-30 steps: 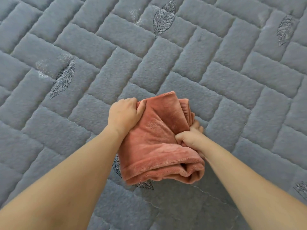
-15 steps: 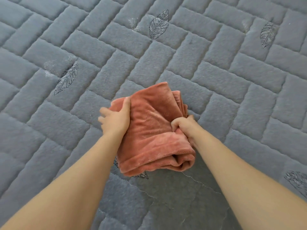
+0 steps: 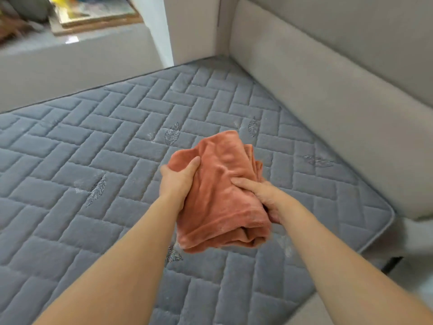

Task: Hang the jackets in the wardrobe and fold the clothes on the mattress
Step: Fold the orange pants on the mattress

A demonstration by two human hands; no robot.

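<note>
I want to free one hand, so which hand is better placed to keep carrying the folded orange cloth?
Probably the right hand: it cups the folded orange cloth from below with thumb on top, while the left hand only grips its side edge.

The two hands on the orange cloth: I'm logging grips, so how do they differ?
The left hand grips the folded orange cloth's left edge, thumb on top; the right hand holds its right side, thumb laid across the top. The left sits farther up the bundle. Both hold it above the grey mattress.
</note>
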